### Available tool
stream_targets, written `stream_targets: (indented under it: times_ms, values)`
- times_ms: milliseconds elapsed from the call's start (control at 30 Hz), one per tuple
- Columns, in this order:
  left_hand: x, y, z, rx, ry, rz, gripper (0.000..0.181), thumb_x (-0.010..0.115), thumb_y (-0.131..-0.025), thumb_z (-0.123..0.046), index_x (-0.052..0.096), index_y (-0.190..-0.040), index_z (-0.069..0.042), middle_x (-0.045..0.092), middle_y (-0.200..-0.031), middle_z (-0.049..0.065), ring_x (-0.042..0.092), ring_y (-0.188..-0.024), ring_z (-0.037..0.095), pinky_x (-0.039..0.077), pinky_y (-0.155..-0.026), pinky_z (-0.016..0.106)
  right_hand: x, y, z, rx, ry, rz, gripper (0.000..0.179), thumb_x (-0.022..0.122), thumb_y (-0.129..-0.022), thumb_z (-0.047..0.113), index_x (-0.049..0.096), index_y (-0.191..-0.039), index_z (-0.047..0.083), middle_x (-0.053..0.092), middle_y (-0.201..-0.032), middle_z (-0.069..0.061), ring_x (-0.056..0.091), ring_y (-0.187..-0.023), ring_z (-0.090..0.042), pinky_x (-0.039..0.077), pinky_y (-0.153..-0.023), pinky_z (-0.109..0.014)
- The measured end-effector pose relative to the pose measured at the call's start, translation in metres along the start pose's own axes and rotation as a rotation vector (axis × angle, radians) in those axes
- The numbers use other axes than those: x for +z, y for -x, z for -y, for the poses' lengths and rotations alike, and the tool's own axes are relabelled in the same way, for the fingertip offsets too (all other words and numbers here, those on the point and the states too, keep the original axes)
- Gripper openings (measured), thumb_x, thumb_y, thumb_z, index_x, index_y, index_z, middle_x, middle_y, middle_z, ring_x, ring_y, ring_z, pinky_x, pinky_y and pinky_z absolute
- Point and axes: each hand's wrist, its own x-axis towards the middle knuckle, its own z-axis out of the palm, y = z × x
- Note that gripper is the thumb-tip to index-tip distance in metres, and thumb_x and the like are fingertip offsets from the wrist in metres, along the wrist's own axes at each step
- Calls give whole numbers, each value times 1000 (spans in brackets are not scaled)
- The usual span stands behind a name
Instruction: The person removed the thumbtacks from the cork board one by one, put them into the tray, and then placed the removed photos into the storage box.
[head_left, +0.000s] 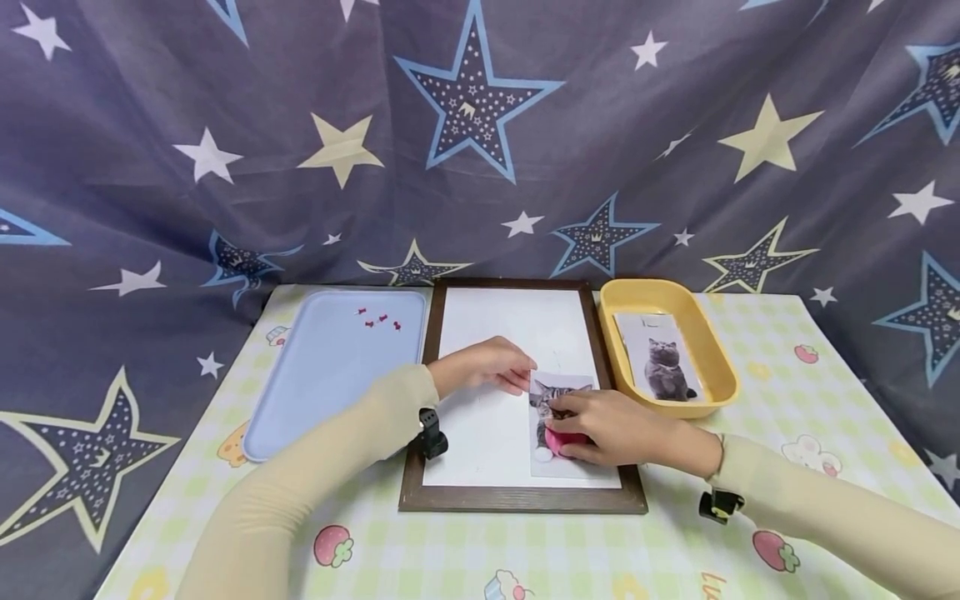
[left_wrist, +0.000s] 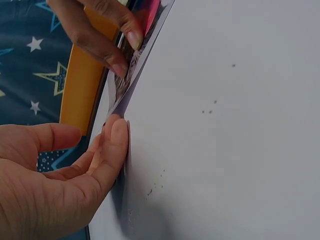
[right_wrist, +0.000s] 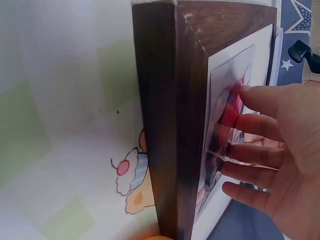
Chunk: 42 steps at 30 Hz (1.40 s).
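A cat photo [head_left: 558, 382] with a pink patch lies on the lower right of a white board [head_left: 480, 433] in a brown wooden frame [head_left: 525, 500]. My right hand [head_left: 611, 425] rests its fingertips on the photo's face; in the right wrist view the fingers [right_wrist: 255, 155] are spread and fairly straight. At the photo's upper left corner, my left hand [head_left: 491, 365] touches the edge with extended fingertips. The left wrist view shows that hand's thumb [left_wrist: 57, 136] held apart from the photo, and the photo's corner slightly raised off the board.
To the left of the frame lies a blue tray [head_left: 322, 375] with several red push pins [head_left: 383, 317]. A yellow bin [head_left: 720, 375] on the right holds another cat photo [head_left: 637, 350]. Behind the checkered tablecloth [head_left: 757, 425] hangs a dark star-patterned curtain [head_left: 337, 75].
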Motion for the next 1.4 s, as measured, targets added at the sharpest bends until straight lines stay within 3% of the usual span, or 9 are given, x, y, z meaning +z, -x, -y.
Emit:
stream_targets:
  times_ms: [200,533,767,1100,1400]
  values:
    - [3,3,3,2,-35,22,38,52,-97,1,59,-134,9,67,-82,8,66,-71,13,62,-69,21,-2,-1,-1,-6,-22,19,36,73,-93,36,76,-121,13,71,-121,-11,70,-109,-24,61,-92,-40]
    - [11,3,6,45,-87,-18,35,61,-88,10,64,-123,10,67,-83,9,64,-70,14,62,-68,21,-7,-4,-4,-15,-32,73,34,73,-94,32,76,-123,14,72,-121,-10,70,-110,-22,61,-92,-39]
    - [17,6,9,80,-89,-71,29,68,-83,12,65,-111,8,71,-97,17,66,-72,16,63,-68,24,-7,-5,-5,-18,-41,75,34,73,-94,31,75,-123,14,71,-120,-10,70,-109,-22,62,-90,-39]
    - [22,7,9,101,-44,-117,32,67,-80,16,63,-111,8,67,-96,14,66,-72,18,61,-63,21,-11,-10,-9,-20,-59,48,28,73,-93,30,78,-115,13,73,-118,-11,72,-106,-24,64,-87,-40]
    - [21,10,11,89,-51,-124,28,67,-82,13,67,-110,11,71,-96,18,67,-71,16,63,-66,22,-27,-14,-17,72,-158,64,26,71,-96,27,77,-115,10,75,-116,-9,73,-105,-23,63,-88,-40]
